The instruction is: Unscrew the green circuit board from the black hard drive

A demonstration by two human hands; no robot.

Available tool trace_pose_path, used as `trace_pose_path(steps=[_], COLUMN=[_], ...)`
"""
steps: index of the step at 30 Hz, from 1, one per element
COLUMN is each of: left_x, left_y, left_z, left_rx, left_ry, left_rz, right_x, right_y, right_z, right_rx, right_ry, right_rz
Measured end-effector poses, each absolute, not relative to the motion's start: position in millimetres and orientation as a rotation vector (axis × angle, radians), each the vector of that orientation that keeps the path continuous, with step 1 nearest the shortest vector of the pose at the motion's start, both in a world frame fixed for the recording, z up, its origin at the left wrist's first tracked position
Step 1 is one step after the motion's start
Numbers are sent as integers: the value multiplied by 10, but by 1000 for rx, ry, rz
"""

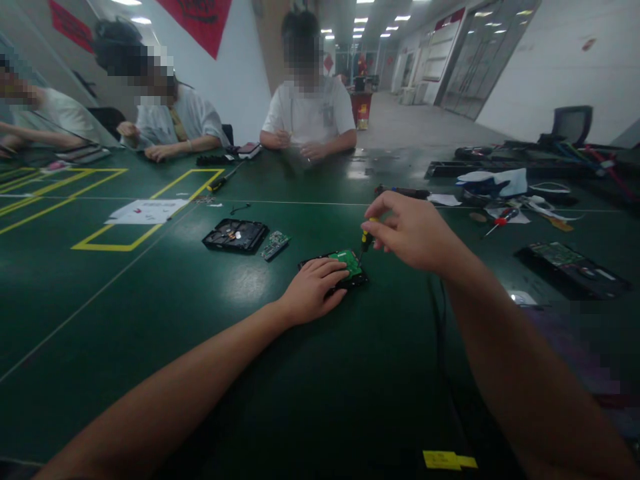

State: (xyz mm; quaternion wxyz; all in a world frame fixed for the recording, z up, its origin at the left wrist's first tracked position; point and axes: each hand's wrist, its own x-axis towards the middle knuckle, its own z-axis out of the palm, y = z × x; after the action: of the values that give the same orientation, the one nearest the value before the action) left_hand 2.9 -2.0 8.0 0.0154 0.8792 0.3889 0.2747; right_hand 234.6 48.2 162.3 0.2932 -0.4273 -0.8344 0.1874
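In the head view, a hard drive (354, 261) lies on the green table with its green circuit board facing up. My left hand (316, 285) is laid over its left part, fingers across the board and thumb along the near edge, holding it. Between the thumb and fingers of my right hand (407, 227) is a black and yellow screwdriver (367, 239). It stands nearly upright, tip down at the board's right end; I cannot tell whether it sits in a screw. To the left are a loose circuit board (275, 245) and a black drive casing (235, 235) with small parts inside.
Another hard drive (573, 268) lies at the right, beyond a red screwdriver (501, 221) and cables. A second yellow-black screwdriver (220, 181) and a white sheet (147, 211) are at the left. Several people sit across the table (165, 313). A dark cable (440, 327) runs under my right arm.
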Motion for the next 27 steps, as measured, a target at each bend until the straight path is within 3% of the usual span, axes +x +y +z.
trace_pose_path(steps=[27], left_x=[27], left_y=[-23], left_z=[80], left_rx=[2723], left_ry=[1213], left_rz=[851], right_x=[2312], right_y=[473], right_z=[1623], right_rx=[-1187], right_ry=[-2151], right_rz=[422])
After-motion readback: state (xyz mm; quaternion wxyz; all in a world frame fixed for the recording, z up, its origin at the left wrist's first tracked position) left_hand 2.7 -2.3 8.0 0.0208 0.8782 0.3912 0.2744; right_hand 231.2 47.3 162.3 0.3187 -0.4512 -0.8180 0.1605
